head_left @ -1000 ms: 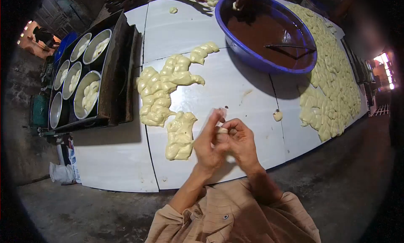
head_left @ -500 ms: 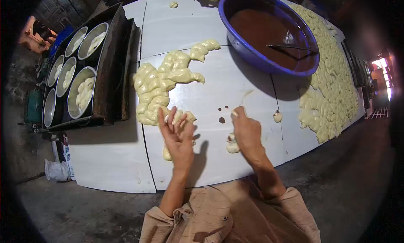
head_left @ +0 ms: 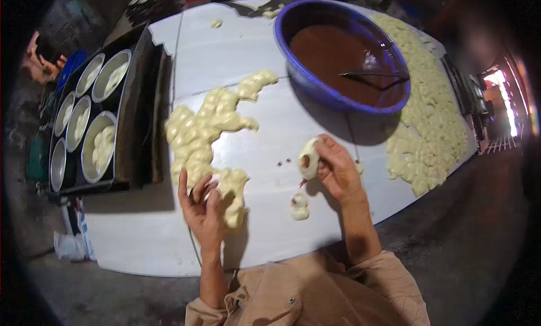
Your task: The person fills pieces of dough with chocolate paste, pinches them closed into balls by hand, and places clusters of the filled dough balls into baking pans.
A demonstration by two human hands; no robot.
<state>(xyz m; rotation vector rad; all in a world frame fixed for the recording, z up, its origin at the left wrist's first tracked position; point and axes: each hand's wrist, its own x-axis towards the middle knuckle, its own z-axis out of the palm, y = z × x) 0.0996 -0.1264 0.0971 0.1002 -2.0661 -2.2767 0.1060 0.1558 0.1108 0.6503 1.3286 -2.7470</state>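
Observation:
My right hand (head_left: pixel 340 171) pinches a pale dough piece (head_left: pixel 305 167) with brown filling showing in it, held above the white table (head_left: pixel 270 213). A brown drip hangs from its lower end. Just below lies a small dough piece (head_left: pixel 300 207) with a brown spot, on the tabletop. My left hand (head_left: pixel 204 213) has its fingers apart and slightly curled, at the near edge of a lumpy mass of pale dough pieces (head_left: pixel 208 131). Whether its fingertips touch the dough is hard to tell.
A purple basin (head_left: pixel 284 49) of brown filling with a dark utensil (head_left: pixel 375 76) stands at the back right. More dough pieces (head_left: pixel 428 128) cover the table's right side. At left, a dark tray (head_left: pixel 131 100) holds several round tins (head_left: pixel 97 179), most with dough inside.
My right hand has come up from the tabletop with the filled dough piece. My left hand has shifted left and nearer to me. The view has also shifted slightly.

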